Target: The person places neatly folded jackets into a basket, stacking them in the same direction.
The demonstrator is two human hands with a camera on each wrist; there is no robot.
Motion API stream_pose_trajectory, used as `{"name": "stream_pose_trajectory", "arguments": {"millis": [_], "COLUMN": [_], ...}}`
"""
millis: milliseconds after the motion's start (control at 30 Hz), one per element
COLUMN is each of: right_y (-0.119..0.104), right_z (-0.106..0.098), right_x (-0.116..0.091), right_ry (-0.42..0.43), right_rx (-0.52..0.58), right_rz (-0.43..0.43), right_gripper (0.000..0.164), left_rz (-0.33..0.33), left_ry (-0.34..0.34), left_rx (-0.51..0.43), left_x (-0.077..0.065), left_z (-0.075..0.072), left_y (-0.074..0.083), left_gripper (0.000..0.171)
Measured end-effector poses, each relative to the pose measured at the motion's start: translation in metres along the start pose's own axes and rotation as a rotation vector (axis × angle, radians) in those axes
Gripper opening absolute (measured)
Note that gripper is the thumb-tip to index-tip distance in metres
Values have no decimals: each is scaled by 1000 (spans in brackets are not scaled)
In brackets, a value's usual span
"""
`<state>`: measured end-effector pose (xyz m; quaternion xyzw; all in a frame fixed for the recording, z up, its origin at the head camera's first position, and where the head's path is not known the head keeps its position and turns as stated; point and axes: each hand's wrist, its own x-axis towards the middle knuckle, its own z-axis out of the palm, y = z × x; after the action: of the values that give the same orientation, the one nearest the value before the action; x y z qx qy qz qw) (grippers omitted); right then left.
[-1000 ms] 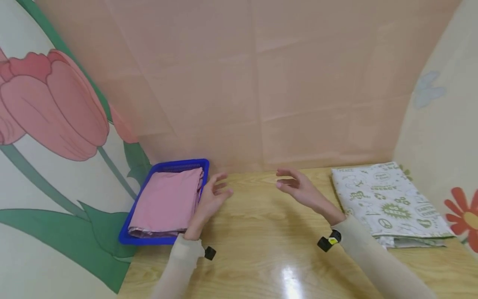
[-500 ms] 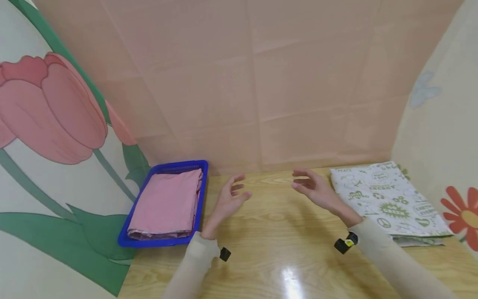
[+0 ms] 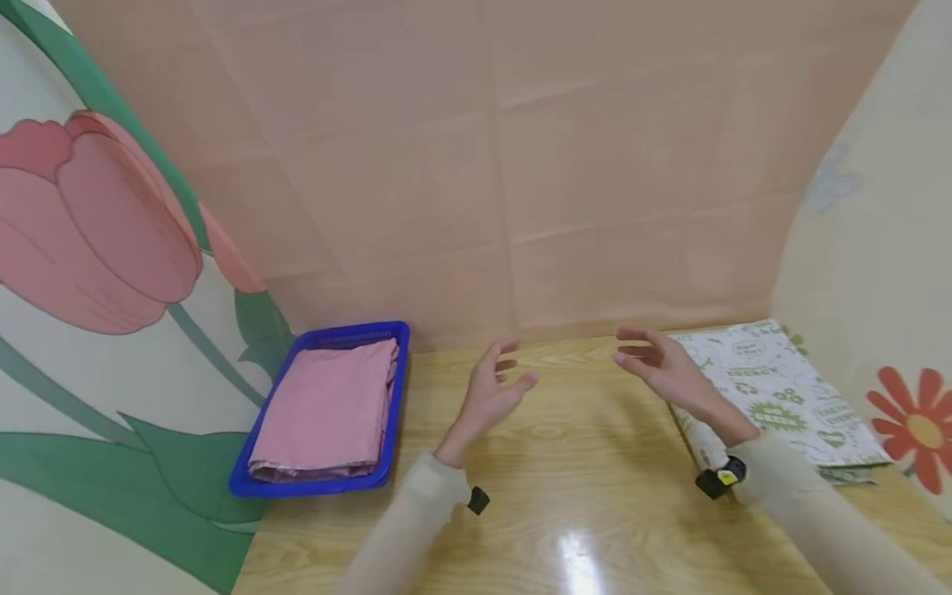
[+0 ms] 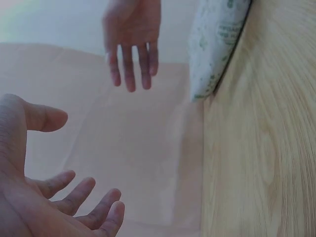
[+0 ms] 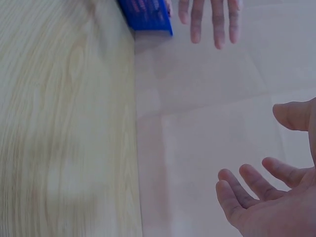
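Note:
Both hands hover above the wooden table, palms facing each other and holding nothing. My left hand is over the middle, to the right of a blue plastic basket, its fingers loosely bent. In the basket lies a folded pink cloth. My right hand is close to a folded white cloth with green print, overlapping its left edge in the head view; the left wrist view shows the printed cloth beyond the hand. Each wrist carries a small black camera.
The wooden table runs back to a pink sheet that hangs behind it. On the left stands a wall painted with tulips, and on the right a pale wall with a red flower.
Both hands have moved to the right: the left away from the basket, the right up to the printed cloth. The view has turned slightly right. Basket and cloths stay put.

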<state>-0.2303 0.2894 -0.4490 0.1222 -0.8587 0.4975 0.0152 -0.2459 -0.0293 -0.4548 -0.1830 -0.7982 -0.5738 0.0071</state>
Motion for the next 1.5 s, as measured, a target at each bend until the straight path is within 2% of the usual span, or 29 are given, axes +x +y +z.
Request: {"name": "stream_pose_trajectory", "arguments": {"millis": [200,567,800,1200,1500], "right_y": [5,34,46,83,98], "right_z": [-18,-54,-75,-104,-115], "right_x": [-6,-16,-26,-38,-46], "right_ry": [33,110,152,215,227], "right_rx": [3,-73,-125,-153,-186], "right_rz": [17,93,105,157,159], "right_gripper": [63,69,69,69,69], "left_rz": [3,-16,-24,-105,-154], "left_ry": [3,-40,-57,-51,-22], "left_rx": [-20,-42,-52,-109,-114], "left_x": [6,19,25,37,39], "left_z": [23,70,99,143,183], "left_y": [2,14,18,14,4], "left_gripper": [64,61,62,53,52]}}
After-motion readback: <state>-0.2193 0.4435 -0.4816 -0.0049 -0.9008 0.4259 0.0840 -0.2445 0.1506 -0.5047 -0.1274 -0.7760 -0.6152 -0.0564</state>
